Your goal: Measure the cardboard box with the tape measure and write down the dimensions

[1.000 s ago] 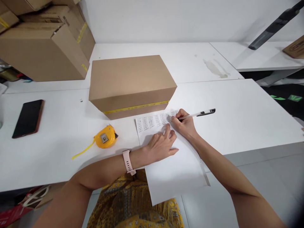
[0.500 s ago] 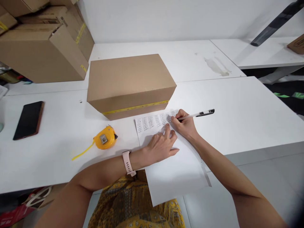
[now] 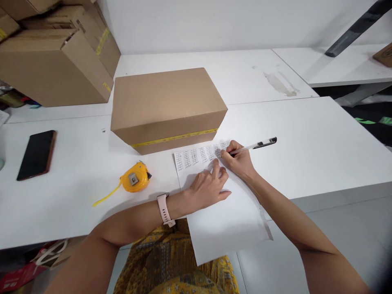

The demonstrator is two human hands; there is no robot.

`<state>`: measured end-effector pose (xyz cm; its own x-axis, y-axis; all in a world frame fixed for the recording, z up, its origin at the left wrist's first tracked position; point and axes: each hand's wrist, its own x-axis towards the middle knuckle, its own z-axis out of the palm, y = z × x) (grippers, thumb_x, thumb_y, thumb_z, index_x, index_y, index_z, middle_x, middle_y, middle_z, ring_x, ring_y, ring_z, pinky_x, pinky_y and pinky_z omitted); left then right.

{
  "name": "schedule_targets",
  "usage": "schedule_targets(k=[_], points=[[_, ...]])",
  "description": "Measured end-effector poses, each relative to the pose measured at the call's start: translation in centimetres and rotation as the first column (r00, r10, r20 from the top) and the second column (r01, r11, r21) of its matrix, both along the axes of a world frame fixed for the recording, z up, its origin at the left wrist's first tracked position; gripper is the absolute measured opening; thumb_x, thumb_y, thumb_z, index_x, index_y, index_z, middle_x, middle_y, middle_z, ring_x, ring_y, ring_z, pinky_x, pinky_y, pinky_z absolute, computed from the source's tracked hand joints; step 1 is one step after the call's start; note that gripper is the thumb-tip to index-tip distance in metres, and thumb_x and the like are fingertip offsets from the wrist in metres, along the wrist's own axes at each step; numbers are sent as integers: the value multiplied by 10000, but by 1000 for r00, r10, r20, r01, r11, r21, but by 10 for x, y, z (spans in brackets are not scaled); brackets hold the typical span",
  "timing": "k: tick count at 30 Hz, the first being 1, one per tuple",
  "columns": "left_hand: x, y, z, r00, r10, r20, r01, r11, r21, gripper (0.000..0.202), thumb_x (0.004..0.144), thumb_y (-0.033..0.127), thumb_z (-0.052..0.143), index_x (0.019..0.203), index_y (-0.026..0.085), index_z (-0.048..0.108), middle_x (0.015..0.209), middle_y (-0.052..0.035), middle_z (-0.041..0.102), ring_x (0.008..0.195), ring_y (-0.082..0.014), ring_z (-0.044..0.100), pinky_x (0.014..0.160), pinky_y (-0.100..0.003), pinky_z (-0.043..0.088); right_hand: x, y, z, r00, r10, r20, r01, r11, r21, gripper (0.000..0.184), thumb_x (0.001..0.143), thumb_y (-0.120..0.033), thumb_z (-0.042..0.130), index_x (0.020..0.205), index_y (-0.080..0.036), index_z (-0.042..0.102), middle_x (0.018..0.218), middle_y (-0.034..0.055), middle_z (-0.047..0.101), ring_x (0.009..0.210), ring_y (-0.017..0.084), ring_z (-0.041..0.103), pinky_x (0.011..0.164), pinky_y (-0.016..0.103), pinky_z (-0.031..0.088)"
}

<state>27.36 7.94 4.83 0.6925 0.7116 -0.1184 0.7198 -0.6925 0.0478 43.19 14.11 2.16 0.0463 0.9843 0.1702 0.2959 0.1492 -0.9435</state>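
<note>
A white sheet of paper (image 3: pixel 226 220) lies on the white table (image 3: pixel 306 147), its near end hanging over the table edge. Rows of small handwriting run along its far edge. My right hand (image 3: pixel 239 161) pinches a white pen with a black cap (image 3: pixel 254 145), tip on the paper's far right corner. My left hand (image 3: pixel 206 188), with a pink watch on the wrist, lies flat on the sheet with fingers stretched out. Just behind the paper stands a closed cardboard box (image 3: pixel 167 104) with a yellow tape measure blade along its front side.
A yellow tape measure (image 3: pixel 134 178) with some blade pulled out lies left of the paper. A black phone (image 3: pixel 36 153) rests at the far left. Stacked cardboard boxes (image 3: pixel 55 53) fill the back left corner. Another white table (image 3: pixel 346 65) stands at the back right.
The pen's tail has tipped slightly as the right hand writes. The view has shifted a little; both hands stay in place on the paper.
</note>
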Motion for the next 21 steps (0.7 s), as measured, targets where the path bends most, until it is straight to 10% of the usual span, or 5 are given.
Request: schedule_targets(k=[21], points=[[1, 0, 4, 1000, 0, -24, 0, 1000, 1, 694, 988, 600, 471, 1428, 64, 464, 1530, -358, 391, 871, -311, 746, 647, -381, 599, 2, 2, -1, 998, -56, 27, 57, 998, -13, 278, 742, -214, 659, 620, -230, 410, 578, -57, 416, 554, 104, 343, 525, 265, 290]])
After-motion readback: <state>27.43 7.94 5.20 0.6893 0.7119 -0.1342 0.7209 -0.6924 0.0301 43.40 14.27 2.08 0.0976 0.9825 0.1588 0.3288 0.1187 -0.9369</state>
